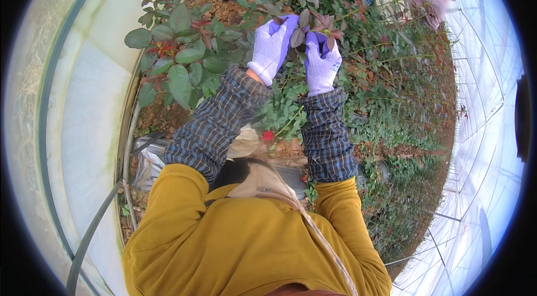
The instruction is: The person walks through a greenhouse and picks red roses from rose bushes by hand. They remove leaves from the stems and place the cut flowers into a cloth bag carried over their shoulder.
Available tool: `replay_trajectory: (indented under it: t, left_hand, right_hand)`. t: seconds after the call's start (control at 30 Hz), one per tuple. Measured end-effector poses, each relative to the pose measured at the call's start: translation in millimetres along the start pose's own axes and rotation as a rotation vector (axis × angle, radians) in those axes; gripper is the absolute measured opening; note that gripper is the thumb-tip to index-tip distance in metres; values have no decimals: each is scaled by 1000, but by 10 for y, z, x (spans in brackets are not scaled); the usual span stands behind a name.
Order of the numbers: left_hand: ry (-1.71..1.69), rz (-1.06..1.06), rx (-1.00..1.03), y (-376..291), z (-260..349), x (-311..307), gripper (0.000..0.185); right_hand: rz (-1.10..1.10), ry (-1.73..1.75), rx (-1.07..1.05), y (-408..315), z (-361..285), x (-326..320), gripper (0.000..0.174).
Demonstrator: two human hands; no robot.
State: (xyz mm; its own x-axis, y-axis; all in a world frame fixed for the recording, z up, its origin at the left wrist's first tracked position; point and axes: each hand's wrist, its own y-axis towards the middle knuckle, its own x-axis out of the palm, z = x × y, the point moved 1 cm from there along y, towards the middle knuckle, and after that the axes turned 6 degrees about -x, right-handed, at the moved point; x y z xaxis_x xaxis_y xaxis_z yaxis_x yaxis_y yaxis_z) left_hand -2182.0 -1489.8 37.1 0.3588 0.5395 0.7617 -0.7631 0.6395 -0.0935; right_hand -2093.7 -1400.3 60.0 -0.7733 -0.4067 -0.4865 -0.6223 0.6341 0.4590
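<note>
My left hand [275, 46], in a white knit glove with a purple coating, has its fingers closed at a dark-leaved rose shoot [298, 37]. Close by on the right, my right hand [322, 63] wears a matching glove and pinches the same shoot with bent fingers. Leaves and the gloves themselves hide the exact grip points. Reddish young leaves [325, 23] spread just above the right fingertips. Left of my hands stands a rose bush [180, 57] with broad green leaves and red new growth.
A plastic greenhouse wall [92, 86] runs along the left, with a pipe [132, 162] at its foot. Dense rose plants [394, 99] fill the right side. Another person [423, 2] stands among them at upper right. A red bloom [267, 135] sits low, near plastic sheeting [151, 159].
</note>
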Motion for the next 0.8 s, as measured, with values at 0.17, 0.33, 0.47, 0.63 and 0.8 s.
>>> replay_trajectory:
  t: [0.17,0.33,0.47,0.63,0.8]
  left_hand:
    - [-12,-46,-43,-3,-9,-95,26]
    - [351,98,256,-187,55,-246,44]
    - [674,36,365,-909,191,-686,47]
    - [657,385,72,-1623,311,-1411,27]
    - [540,591,198,-1556,450,-2090,31]
  right_hand:
    - [-3,4,107,-18,138,-26,20]
    - [-40,-54,-51,-163,137,3,39]
    - [-53,100,-44,-393,-59,76,32]
    - [-395,347,-66,-608,-429,436,17]
    - [-770,332,-267,-1007,-563,1038,29]
